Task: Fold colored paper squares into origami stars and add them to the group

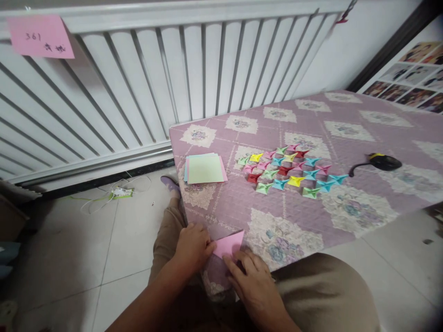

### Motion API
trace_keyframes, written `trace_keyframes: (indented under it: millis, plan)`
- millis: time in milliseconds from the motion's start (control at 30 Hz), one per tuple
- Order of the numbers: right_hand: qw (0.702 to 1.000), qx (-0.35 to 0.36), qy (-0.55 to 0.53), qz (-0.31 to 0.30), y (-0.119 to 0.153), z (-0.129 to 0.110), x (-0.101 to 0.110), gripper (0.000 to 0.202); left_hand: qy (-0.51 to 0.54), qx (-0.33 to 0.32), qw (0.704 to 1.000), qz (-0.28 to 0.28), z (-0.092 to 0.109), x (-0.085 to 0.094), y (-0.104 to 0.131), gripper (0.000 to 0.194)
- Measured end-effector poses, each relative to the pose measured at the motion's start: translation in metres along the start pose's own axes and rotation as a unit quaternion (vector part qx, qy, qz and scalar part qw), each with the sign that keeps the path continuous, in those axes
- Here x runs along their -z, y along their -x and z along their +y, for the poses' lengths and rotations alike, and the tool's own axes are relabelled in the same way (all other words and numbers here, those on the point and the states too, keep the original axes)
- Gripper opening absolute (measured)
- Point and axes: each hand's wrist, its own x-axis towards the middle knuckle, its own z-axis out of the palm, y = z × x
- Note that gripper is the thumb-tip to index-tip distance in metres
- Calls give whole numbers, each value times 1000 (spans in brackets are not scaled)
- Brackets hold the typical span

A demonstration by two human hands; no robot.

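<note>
A folded sheet of pink paper (230,243) lies at the near corner of the table. My left hand (194,245) has its fingers curled and pinches the paper's left corner. At the lower edge of the sheet, my right hand (252,279) presses and grips the paper with bent fingers. Beyond my hands sits a stack of square papers (206,168), pale green on top with pink and blue edges showing. To the right of the stack, several small folded paper shapes (284,170) stand in rows, in green, pink, red, yellow and blue.
A patterned purple tablecloth (242,203) covers the table. A black object with a thin curved stem (384,162) lies at the right. Behind the table runs a white radiator (194,69) with a pink note (41,37). A power strip (122,192) and cables lie on the floor.
</note>
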Motion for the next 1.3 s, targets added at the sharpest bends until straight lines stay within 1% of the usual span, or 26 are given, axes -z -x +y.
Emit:
trace_keyframes:
  millis: [200,433,667,800,900,967,1033,1067,1100,1167,1200,1233,1300]
  plan:
    - [1000,19,19,-13,1,0,1,57,3,-3,1000,1,0,1,0,20]
    - [999,10,36,-19,-4,-3,3,66,-5,-9,1000,-3,0,2,-1,21]
    - [999,9,43,-5,-3,-2,0,60,-19,-4,999,-31,1,5,0,24]
    - [999,10,41,-3,-1,-1,-3,59,-29,-9,999,-28,-6,5,-1,26]
    - [999,5,36,4,0,0,-5,59,-30,-13,999,-9,-17,5,-4,25]
    - [999,3,33,9,0,-1,-5,58,-34,-15,999,16,-24,4,-5,24]
    - [999,2,32,15,0,-1,-5,57,-42,-27,997,59,-27,2,0,20]
    - [999,1,32,18,1,-1,-5,56,-44,-40,994,91,-26,-1,4,18]
    - [999,0,32,18,1,-1,-5,56,-42,-62,989,124,-24,-4,9,17]
    - [999,-3,32,16,1,-2,-5,56,-13,-133,973,191,-16,-13,22,21]
    - [999,-4,33,12,2,-2,-5,57,5,-183,963,199,-11,-18,29,22]
    - [999,-4,34,8,2,-2,-5,57,13,-217,954,206,-7,-24,35,23]
    - [999,-4,35,5,2,-2,-6,57,4,-222,956,190,1,-35,45,25]
